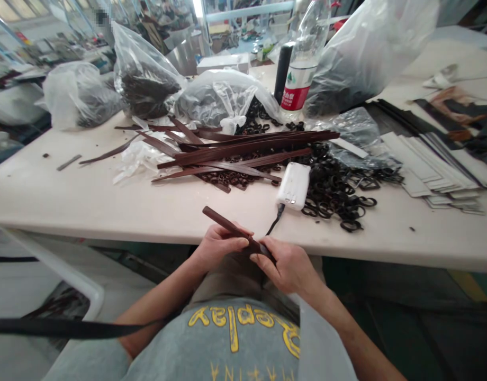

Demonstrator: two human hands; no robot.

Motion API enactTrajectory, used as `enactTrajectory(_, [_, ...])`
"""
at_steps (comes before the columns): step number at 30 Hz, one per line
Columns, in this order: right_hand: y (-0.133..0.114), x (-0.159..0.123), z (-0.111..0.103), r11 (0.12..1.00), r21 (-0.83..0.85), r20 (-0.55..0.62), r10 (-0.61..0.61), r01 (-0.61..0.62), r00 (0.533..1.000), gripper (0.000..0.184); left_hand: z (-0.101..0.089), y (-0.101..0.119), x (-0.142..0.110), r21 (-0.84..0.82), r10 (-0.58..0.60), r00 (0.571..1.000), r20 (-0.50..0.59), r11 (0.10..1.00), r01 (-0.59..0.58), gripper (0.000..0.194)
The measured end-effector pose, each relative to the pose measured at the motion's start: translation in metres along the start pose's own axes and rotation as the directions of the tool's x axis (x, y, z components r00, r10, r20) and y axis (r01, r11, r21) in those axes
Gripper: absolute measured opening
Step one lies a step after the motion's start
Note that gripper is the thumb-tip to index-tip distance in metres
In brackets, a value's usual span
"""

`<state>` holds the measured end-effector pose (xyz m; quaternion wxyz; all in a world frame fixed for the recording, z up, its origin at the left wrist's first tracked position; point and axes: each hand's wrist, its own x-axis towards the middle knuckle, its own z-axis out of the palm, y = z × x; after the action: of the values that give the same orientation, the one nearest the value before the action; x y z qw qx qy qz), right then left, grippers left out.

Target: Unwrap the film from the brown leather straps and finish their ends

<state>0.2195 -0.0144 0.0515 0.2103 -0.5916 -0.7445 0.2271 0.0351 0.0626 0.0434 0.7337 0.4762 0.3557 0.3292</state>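
Observation:
Between my two hands, in front of the table's near edge, is a dark brown leather strap. My left hand pinches it near its middle with thumb and fingers, and its free end points up and to the left. My right hand is closed round the lower end, part of which the fingers hide. Beyond them on the table lies a pile of long brown straps. A heap of small black loops lies to the right of that pile.
A white charger-like block with a black cable sits by the loops. Behind stand a plastic bottle and filled clear bags. Pale flat strips are stacked at the right. The table's front edge runs just beyond my hands.

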Motion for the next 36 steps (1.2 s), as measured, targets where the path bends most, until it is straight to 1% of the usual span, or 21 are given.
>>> enactTrajectory(2, [0.001,-0.001,-0.001,0.998,-0.063,0.022,0.031,-0.029,0.999,0.030,-0.002,0.002,0.001,0.006,0.000,0.999,-0.042,1.000,0.000,0.034])
enactTrajectory(4, [0.001,-0.001,0.003,0.995,-0.090,0.010,0.046,-0.045,0.999,0.030,-0.001,0.003,0.002,0.018,-0.008,0.999,-0.044,1.000,0.009,0.035])
enactTrajectory(7, [-0.002,0.000,0.010,0.996,-0.074,-0.027,0.053,-0.055,0.998,0.030,0.005,0.003,0.001,0.037,-0.039,0.999,0.028,0.999,0.037,0.032])
enactTrajectory(9, [-0.005,0.001,0.010,0.996,-0.068,-0.048,0.059,-0.062,0.997,0.031,0.009,0.000,0.000,0.030,-0.045,0.997,0.057,0.999,0.043,0.033])
enactTrajectory(11, [-0.009,0.004,0.004,0.998,0.001,-0.103,0.069,-0.070,0.992,0.033,0.011,-0.006,0.001,0.015,-0.008,1.000,0.025,1.000,0.008,0.038])
enactTrajectory(13, [-0.012,0.008,-0.008,0.982,0.187,-0.209,0.069,-0.029,0.976,0.033,0.013,-0.012,0.002,0.004,0.056,0.998,0.004,0.998,-0.056,0.047])
enactTrajectory(14, [-0.015,0.011,-0.016,0.948,0.317,-0.282,0.067,0.027,0.957,0.033,0.014,-0.014,0.004,0.001,0.084,0.996,0.033,0.996,-0.084,0.052])
enactTrajectory(15, [-0.018,0.014,-0.023,0.890,0.445,-0.359,0.071,0.104,0.931,0.032,0.016,-0.016,0.005,-0.001,0.108,0.990,0.094,0.994,-0.109,0.056])
enactTrajectory(17, [-0.026,0.022,-0.038,0.731,0.627,-0.492,0.101,0.271,0.865,0.032,0.021,-0.016,0.008,0.019,0.138,0.958,0.250,0.989,-0.147,0.068])
enactTrajectory(19, [-0.038,0.032,-0.052,0.563,0.717,-0.586,0.169,0.410,0.793,0.035,0.031,-0.012,0.009,0.079,0.135,0.914,0.383,0.981,-0.178,0.079])
enactTrajectory(20, [-0.044,0.037,-0.058,0.493,0.735,-0.618,0.205,0.465,0.759,0.038,0.038,-0.010,0.008,0.112,0.125,0.895,0.429,0.975,-0.190,0.083])
enactTrajectory(22, [-0.058,0.046,-0.072,0.401,0.746,-0.651,0.268,0.533,0.710,0.041,0.052,-0.007,0.006,0.162,0.094,0.869,0.486,0.967,-0.196,0.084])
enactTrajectory(24, [-0.069,0.052,-0.086,0.379,0.739,-0.668,0.297,0.557,0.682,0.043,0.065,-0.006,0.003,0.190,0.062,0.871,0.487,0.966,-0.174,0.070])
enactTrajectory(26, [-0.075,0.053,-0.101,0.394,0.725,-0.682,0.297,0.565,0.668,0.046,0.074,-0.008,0.002,0.215,0.020,0.894,0.449,0.968,-0.129,0.048])
enactTrajectory(27, [-0.076,0.051,-0.108,0.402,0.716,-0.691,0.297,0.571,0.659,0.046,0.075,-0.008,0.003,0.215,0.003,0.906,0.424,0.971,-0.104,0.040])
enactTrajectory(29, [-0.070,0.044,-0.119,0.421,0.692,-0.717,0.310,0.586,0.624,0.045,0.072,-0.006,0.006,0.155,0.011,0.933,0.360,0.985,-0.071,0.041])
enactTrajectory(31, [-0.057,0.034,-0.125,0.458,0.662,-0.746,0.334,0.593,0.576,0.039,0.062,0.000,0.012,0.062,0.050,0.959,0.278,0.996,-0.070,0.049])
enactTrajectory(32, [-0.048,0.028,-0.125,0.482,0.659,-0.748,0.341,0.578,0.569,0.034,0.054,0.005,0.014,0.044,0.061,0.967,0.246,0.996,-0.074,0.047])
enactTrajectory(33, [-0.038,0.022,-0.123,0.498,0.674,-0.730,0.340,0.545,0.593,0.032,0.046,0.011,0.017,0.062,0.059,0.969,0.239,0.995,-0.076,0.042])
enactTrajectory(34, [-0.028,0.016,-0.118,0.504,0.708,-0.689,0.334,0.496,0.643,0.033,0.039,0.018,0.018,0.112,0.040,0.964,0.262,0.991,-0.072,0.034])
enactTrajectory(36, [-0.010,0.006,-0.101,0.497,0.788,-0.553,0.311,0.364,0.773,0.044,0.027,0.031,0.020,0.262,-0.039,0.931,0.362,0.963,-0.062,0.029])
